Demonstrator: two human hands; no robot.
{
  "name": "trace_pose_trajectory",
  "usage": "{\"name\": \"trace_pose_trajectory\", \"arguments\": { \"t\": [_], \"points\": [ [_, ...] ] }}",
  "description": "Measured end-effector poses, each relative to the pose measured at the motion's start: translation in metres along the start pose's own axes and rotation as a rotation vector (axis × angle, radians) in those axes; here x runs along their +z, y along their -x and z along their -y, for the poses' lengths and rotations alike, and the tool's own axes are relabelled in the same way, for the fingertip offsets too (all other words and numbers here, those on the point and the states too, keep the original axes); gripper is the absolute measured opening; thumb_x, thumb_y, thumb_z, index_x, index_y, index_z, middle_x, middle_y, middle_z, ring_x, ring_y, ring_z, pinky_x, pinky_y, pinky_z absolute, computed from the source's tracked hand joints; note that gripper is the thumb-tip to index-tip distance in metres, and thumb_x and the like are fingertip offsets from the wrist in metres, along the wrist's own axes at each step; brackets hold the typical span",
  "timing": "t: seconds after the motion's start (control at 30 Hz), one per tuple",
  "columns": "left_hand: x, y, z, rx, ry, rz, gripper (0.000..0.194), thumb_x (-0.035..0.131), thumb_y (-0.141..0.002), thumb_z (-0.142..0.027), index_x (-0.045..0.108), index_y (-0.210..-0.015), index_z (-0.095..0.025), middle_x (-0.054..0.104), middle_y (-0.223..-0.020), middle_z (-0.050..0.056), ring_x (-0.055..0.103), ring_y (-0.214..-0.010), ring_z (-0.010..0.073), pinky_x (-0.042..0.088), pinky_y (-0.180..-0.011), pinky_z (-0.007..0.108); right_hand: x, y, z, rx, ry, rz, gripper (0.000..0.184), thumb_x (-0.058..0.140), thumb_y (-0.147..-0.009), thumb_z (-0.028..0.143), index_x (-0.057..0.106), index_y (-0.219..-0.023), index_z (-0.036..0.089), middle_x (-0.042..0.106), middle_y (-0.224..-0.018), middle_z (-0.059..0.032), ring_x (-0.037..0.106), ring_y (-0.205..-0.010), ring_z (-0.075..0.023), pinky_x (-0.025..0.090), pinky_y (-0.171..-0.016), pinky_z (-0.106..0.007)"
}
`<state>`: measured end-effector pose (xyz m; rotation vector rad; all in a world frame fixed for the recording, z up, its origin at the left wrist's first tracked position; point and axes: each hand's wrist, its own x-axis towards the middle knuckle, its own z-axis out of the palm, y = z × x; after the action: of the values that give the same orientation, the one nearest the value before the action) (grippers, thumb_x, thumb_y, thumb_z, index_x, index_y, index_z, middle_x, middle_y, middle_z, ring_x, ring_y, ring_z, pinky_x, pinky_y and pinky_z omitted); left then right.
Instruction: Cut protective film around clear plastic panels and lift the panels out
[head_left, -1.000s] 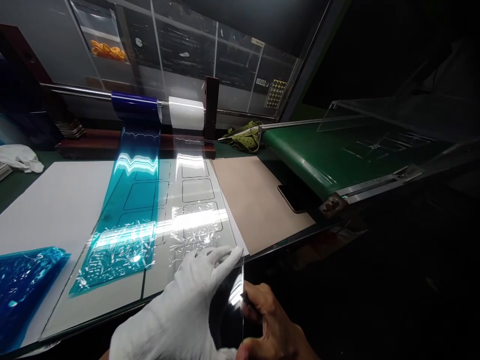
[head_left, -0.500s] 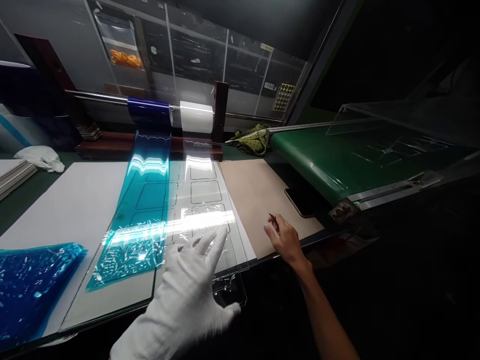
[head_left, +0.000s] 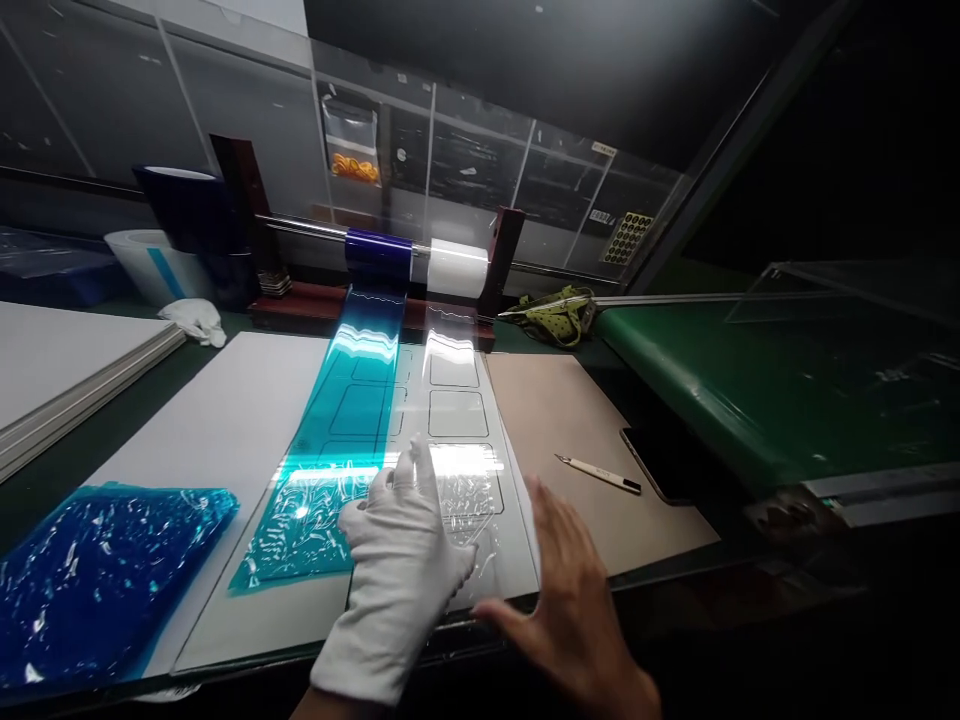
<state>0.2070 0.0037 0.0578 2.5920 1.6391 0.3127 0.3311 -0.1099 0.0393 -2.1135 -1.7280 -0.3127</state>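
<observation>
My left hand, in a white glove, is over the drawn sheet between two film strips, its index finger stretched forward and thumb apart. A thin clear edge shows beside its thumb; I cannot tell what piece this belongs to. The teal film strip is left of the glove, and the clear film strip lies under and right of its fingers. My bare right hand is open at the bench's front edge, fingers stretched and thumb out. A craft knife with a cream handle lies on the brown board beyond it.
A blue film roll and a clear film roll hang on a rod behind. Crumpled blue film lies at left, near a stack of white boards. At right are a phone and a green conveyor belt.
My right hand has let go of the craft knife, which now lies on the brown board, and has come nearer my left hand. The view has swung left, showing more of the left side.
</observation>
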Motion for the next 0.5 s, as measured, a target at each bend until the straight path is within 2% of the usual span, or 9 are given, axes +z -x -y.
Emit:
{"name": "trace_pose_trajectory", "arguments": {
  "t": [0.07,0.13,0.23,0.3,0.4,0.5],
  "points": [
    [0.006,-0.003,-0.001,0.008,0.0,-0.094,0.114,0.064,-0.06,-0.053,0.011,-0.145,0.001,0.036,-0.143,0.026,0.042,-0.117,0.0452,0.038,-0.083,0.059,0.011,0.0,0.029,-0.038,-0.028,-0.031,0.112,0.066,-0.073,0.051,0.0,-0.149,0.003,0.031,-0.148,-0.0233,0.037,-0.132,-0.0392,0.038,-0.104,-0.059],
    [0.011,-0.005,-0.001,0.022,0.008,-0.149,0.105,0.061,-0.063,-0.049,0.017,-0.145,0.001,0.039,-0.142,0.025,0.044,-0.114,0.0446,0.039,-0.08,0.059,0.025,-0.006,0.046,-0.033,-0.038,-0.048,0.107,0.063,-0.073,0.035,-0.003,-0.148,0.0,0.027,-0.149,-0.0256,0.034,-0.134,-0.0401,0.037,-0.104,-0.06],
    [0.017,-0.009,0.0,0.031,0.021,-0.177,0.087,0.052,-0.071,-0.039,0.024,-0.143,0.002,0.04,-0.141,0.027,0.046,-0.113,0.0449,0.04,-0.076,0.059,0.044,-0.016,0.053,-0.025,-0.031,-0.053,0.101,0.056,-0.07,0.018,-0.005,-0.148,-0.002,0.026,-0.15,-0.027,0.033,-0.134,-0.0404,0.036,-0.104,-0.061],
    [0.021,-0.012,0.0,0.027,0.027,-0.186,0.082,0.049,-0.073,-0.037,0.025,-0.142,0.002,0.041,-0.14,0.027,0.048,-0.112,0.0449,0.041,-0.075,0.059,0.051,-0.021,0.052,-0.027,-0.029,-0.056,0.1,0.053,-0.068,0.013,-0.005,-0.148,-0.001,0.027,-0.149,-0.0276,0.033,-0.134,-0.0402,0.036,-0.104,-0.061],
    [0.024,-0.017,0.007,0.013,0.075,-0.228,0.101,0.059,-0.064,-0.046,0.019,-0.144,0.0,0.039,-0.142,0.026,0.044,-0.117,0.0435,0.041,-0.081,0.06,0.053,-0.033,0.039,-0.089,-0.065,-0.029,0.103,0.057,-0.067,0.016,-0.005,-0.147,-0.003,0.029,-0.147,-0.0296,0.031,-0.135,-0.0415,0.035,-0.105,-0.062],
    [0.025,-0.017,0.029,0.031,0.12,-0.369,0.131,0.067,-0.051,-0.066,0.002,-0.147,-0.004,0.03,-0.146,0.027,0.036,-0.126,0.0426,0.038,-0.092,0.06,0.046,-0.058,0.009,-0.212,-0.114,0.064,0.111,0.066,-0.068,0.029,-0.005,-0.147,-0.001,0.031,-0.146,-0.0291,0.029,-0.136,-0.0408,0.03,-0.107,-0.063]
  ]
}}
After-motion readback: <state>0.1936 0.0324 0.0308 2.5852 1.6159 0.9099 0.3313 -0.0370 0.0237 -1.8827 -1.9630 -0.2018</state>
